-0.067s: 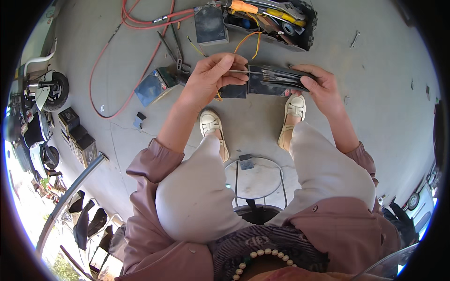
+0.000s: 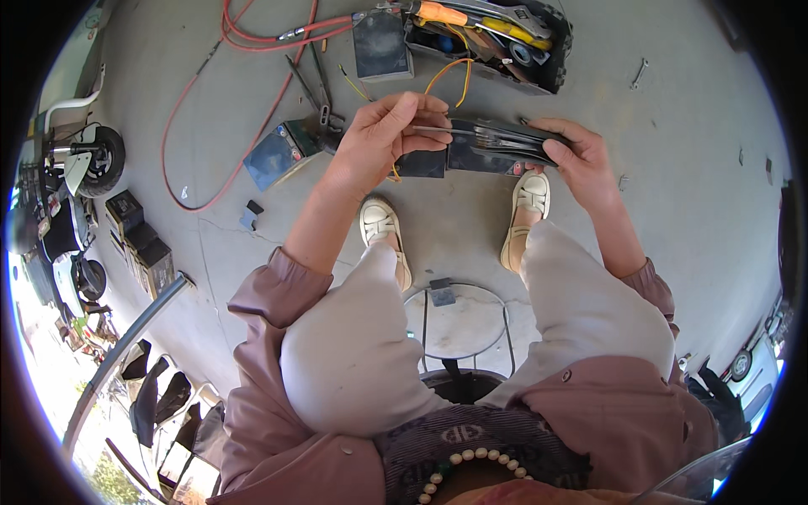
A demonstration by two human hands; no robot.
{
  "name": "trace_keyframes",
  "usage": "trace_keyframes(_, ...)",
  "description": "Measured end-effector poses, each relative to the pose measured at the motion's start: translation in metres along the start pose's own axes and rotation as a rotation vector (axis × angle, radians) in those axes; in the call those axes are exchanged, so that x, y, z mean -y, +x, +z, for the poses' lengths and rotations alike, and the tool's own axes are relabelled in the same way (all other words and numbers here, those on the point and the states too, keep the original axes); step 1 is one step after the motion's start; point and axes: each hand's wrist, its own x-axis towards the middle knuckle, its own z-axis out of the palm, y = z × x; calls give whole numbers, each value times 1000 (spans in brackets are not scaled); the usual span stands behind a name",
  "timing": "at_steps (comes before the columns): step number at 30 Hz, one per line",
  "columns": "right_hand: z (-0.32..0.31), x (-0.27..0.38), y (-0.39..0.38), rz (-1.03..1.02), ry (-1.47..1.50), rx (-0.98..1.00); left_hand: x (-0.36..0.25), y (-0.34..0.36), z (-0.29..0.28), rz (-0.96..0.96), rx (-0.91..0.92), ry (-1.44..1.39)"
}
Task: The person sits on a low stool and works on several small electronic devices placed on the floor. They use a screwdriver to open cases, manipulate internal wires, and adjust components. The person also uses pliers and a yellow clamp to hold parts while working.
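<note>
One long, flat, black bundle [image 2: 526, 145] with slim grey metal pieces showing along it is up in front of the person, above the floor and between the two hands. The right hand [image 2: 582, 158] grasps its right end, thumb on the near side. The left hand [image 2: 385, 135], fingers curled, grasps a thin grey metal strip [image 2: 461, 131] that reaches toward the bundle's left end (whether the two are joined, I cannot tell). Below the hands stand black box-shaped blocks [image 2: 423, 165], partly hidden. Beyond them, a yellow-orange wire [image 2: 466, 84] hangs from a black plastic crate [image 2: 557, 77] filled with tools, among them one with an orange handle [image 2: 442, 13]. To the left sit a blue-topped black block [image 2: 272, 157] and a looped red hose [image 2: 167, 139]; to the right, a small silver metal spanner [image 2: 640, 73] lies on the grey concrete floor [image 2: 673, 219].
</note>
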Motion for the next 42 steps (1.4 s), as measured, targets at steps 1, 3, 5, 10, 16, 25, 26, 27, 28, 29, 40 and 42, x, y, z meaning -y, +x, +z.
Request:
trace_keyframes(1,-1,0,-1,1,10,-3,-1,0,1,2,5,-45)
trace_keyframes(3,-3,-2,1,-2,40,-7,-3,0,1,5,15,-135)
trace_keyframes(5,-3,-6,0,-10,80,-11,-3,-1,2,36,44,-103)
trace_keyframes(10,-8,-3,1,21,-16,-30,-19,2,-13,81,-11,16)
trace_keyframes(16,-28,2,-6,67,-148,-137,39,-11,-97,37,-565,452)
trace_keyframes(25,-69,22,-30,173,-541,-209,96,-18,-89,2,-555,797)
trace_keyframes(26,-74,20,-32,210,-510,-218,99,-20,-89,0,-597,959)
trace_keyframes(27,-79,17,-36,247,-476,-226,104,-20,-88,-75,-636,1055)
trace_keyframes(28,-80,14,-37,285,-442,-230,110,-21,-87,-115,-632,1088)
trace_keyframes(29,-75,12,-35,278,-437,-207,118,-20,-86,-152,-623,1116)
trace_keyframes(40,-109,-49,-35,269,-174,-303,119,-37,-71,86,-344,1426)
trace_keyframes(42,-121,-76,-34,255,25,-484,122,-39,-68,85,-341,1435)
